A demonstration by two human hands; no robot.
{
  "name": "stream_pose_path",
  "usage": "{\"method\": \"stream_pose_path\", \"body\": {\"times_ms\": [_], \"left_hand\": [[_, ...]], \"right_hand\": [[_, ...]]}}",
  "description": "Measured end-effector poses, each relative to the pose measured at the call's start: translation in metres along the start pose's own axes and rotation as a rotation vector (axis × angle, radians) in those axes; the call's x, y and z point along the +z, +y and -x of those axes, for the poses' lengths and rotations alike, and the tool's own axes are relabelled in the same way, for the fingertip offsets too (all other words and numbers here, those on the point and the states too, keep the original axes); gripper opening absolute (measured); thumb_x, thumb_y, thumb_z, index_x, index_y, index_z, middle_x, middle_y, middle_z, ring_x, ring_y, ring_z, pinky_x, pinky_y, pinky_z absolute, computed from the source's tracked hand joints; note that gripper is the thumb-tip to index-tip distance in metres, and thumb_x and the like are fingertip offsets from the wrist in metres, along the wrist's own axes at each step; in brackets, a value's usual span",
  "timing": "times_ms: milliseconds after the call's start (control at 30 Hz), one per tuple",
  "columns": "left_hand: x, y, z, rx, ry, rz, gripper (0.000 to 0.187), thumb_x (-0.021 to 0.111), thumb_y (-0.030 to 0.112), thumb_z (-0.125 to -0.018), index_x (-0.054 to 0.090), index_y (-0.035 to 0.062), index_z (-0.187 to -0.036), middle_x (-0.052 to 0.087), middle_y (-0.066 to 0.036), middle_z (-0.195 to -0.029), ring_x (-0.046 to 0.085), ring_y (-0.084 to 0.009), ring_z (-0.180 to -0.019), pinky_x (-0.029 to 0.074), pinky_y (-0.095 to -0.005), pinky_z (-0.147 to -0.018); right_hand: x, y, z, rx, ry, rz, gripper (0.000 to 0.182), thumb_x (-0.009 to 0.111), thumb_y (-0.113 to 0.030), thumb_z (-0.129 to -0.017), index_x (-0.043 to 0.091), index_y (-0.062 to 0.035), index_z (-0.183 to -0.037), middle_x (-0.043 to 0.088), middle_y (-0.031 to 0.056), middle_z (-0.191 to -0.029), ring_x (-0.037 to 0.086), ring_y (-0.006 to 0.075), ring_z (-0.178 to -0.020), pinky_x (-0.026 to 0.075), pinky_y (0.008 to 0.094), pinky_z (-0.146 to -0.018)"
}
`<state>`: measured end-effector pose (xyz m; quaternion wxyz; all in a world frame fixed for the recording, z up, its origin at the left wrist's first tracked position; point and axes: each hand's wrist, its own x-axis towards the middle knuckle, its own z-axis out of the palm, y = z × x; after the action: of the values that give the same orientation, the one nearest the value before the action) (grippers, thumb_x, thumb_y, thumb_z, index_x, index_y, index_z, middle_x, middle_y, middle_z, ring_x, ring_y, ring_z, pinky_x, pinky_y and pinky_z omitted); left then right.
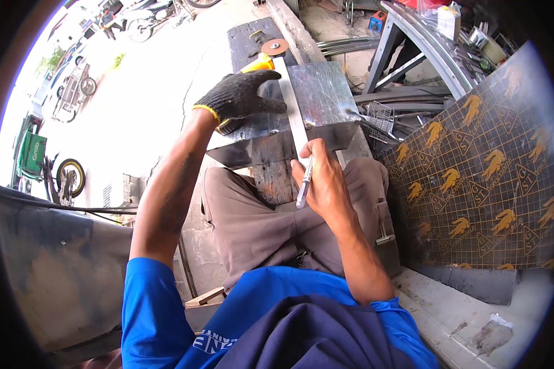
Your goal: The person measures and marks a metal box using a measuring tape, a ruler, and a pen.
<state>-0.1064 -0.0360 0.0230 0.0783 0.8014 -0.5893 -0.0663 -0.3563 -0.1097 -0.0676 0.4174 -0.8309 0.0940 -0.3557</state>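
A gloved left hand (243, 98) spreads its fingers along a straightedge (292, 101), seemingly steadying it; the right hand (327, 183) grips a pen (305, 184).

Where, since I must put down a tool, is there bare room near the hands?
Bare: the metal sheet between the flat strip and the sheet's right edge. Crowded: left of the strip, around the gloved left hand, and at the strip's far end, by the grinder.

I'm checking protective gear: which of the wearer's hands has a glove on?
The left hand, in a dark glove with a yellow cuff; the right hand is bare and holds a pen.
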Motion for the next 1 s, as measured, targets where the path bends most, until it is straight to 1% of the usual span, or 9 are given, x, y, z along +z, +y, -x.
{"method": "stream_pose_path", "body": {"times_ms": [67, 133, 267, 433, 533, 567, 700, 767, 1000], "left_hand": [[0.001, -0.019, 0.018, -0.115, 0.256, 0.095, 0.082, 0.085, 0.059, -0.076, 0.062, 0.0152, -0.141, 0.063, -0.018, -0.136, 0.063, -0.0384, -0.124, 0.050, -0.0451, -0.108], [0.003, -0.023, 0.040, -0.226, 0.197, 0.094, 0.085, 0.083, 0.059, -0.077, 0.059, 0.0154, -0.145, 0.063, -0.019, -0.139, 0.062, -0.0389, -0.127, 0.049, -0.0474, -0.109], [0.024, -0.010, 0.072, -0.296, 0.223, 0.075, 0.071, 0.084, 0.041, -0.082, 0.060, 0.0103, -0.141, 0.065, -0.022, -0.129, 0.062, -0.0391, -0.120, 0.052, -0.0475, -0.101], [0.038, 0.050, 0.104, -0.028, 0.554, 0.160, 0.049, 0.079, 0.027, -0.078, 0.068, 0.0126, -0.123, 0.068, -0.017, -0.117, 0.067, -0.0382, -0.106, 0.055, -0.0488, -0.093], [0.076, 0.088, 0.122, 0.181, 0.298, 0.172, 0.060, 0.087, 0.024, -0.073, 0.066, 0.0094, -0.128, 0.067, -0.015, -0.123, 0.064, -0.0367, -0.112, 0.051, -0.0478, -0.097], [0.106, 0.091, 0.120, 0.213, 0.375, 0.289, 0.070, 0.086, 0.028, -0.074, 0.060, 0.0080, -0.136, 0.067, -0.016, -0.123, 0.063, -0.0396, -0.110, 0.050, -0.0487, -0.096], [0.178, 0.074, 0.117, 0.091, 0.304, 0.237, 0.056, 0.082, 0.032, -0.078, 0.060, 0.0053, -0.122, 0.065, -0.018, -0.111, 0.061, -0.0437, -0.099, 0.049, -0.0514, -0.089], [0.199, 0.065, 0.116, -0.047, 0.120, 0.177, 0.061, 0.079, 0.035, -0.078, 0.057, 0.0039, -0.126, 0.063, -0.021, -0.123, 0.059, -0.0426, -0.115, 0.044, -0.0541, -0.102], [0.217, 0.061, 0.108, -0.024, 0.059, 0.237, 0.059, 0.077, 0.034, -0.081, 0.057, 0.0023, -0.127, 0.063, -0.021, -0.124, 0.058, -0.0404, -0.119, 0.045, -0.0518, -0.105]], "right_hand": [[-0.007, -0.003, 0.000, 0.119, -0.103, 0.019, 0.028, 0.071, -0.006, -0.093, 0.047, -0.0003, -0.107, 0.063, 0.0246, -0.094, 0.066, 0.0464, -0.088, 0.051, 0.0509, -0.075], [-0.008, -0.002, 0.001, 0.104, -0.095, 0.002, 0.027, 0.071, -0.007, -0.094, 0.047, -0.0012, -0.105, 0.064, 0.0236, -0.090, 0.067, 0.0462, -0.084, 0.052, 0.0508, -0.071], [-0.003, 0.003, 0.005, 0.117, -0.097, 0.000, 0.026, 0.072, -0.009, -0.094, 0.048, -0.0032, -0.103, 0.064, 0.0203, -0.083, 0.066, 0.0430, -0.077, 0.050, 0.0491, -0.064], [-0.001, 0.010, 0.013, 0.108, -0.028, 0.047, 0.026, 0.074, -0.012, -0.094, 0.051, -0.0040, -0.099, 0.064, 0.0179, -0.083, 0.066, 0.0389, -0.074, 0.050, 0.0475, -0.063], [-0.002, 0.015, 0.015, 0.099, 0.006, 0.071, 0.025, 0.074, -0.011, -0.093, 0.051, -0.0038, -0.098, 0.065, 0.0171, -0.086, 0.067, 0.0393, -0.077, 0.051, 0.0474, -0.065], [-0.002, 0.020, 0.016, 0.100, -0.015, 0.058, 0.025, 0.074, -0.011, -0.094, 0.051, -0.0040, -0.098, 0.066, 0.0169, -0.087, 0.067, 0.0397, -0.078, 0.052, 0.0475, -0.066], [-0.010, 0.026, 0.015, 0.105, -0.009, 0.111, 0.024, 0.073, -0.015, -0.095, 0.051, -0.0056, -0.099, 0.067, 0.0157, -0.090, 0.068, 0.0400, -0.080, 0.054, 0.0476, -0.068], [-0.014, 0.026, 0.015, 0.108, 0.004, 0.136, 0.024, 0.073, -0.018, -0.095, 0.052, -0.0068, -0.099, 0.067, 0.0144, -0.090, 0.069, 0.0389, -0.083, 0.054, 0.0483, -0.069], [-0.021, 0.014, -0.001, 0.079, -0.071, 0.230, 0.024, 0.072, -0.020, -0.096, 0.052, -0.0077, -0.102, 0.068, 0.0132, -0.092, 0.069, 0.0393, -0.085, 0.054, 0.0501, -0.072]]}}
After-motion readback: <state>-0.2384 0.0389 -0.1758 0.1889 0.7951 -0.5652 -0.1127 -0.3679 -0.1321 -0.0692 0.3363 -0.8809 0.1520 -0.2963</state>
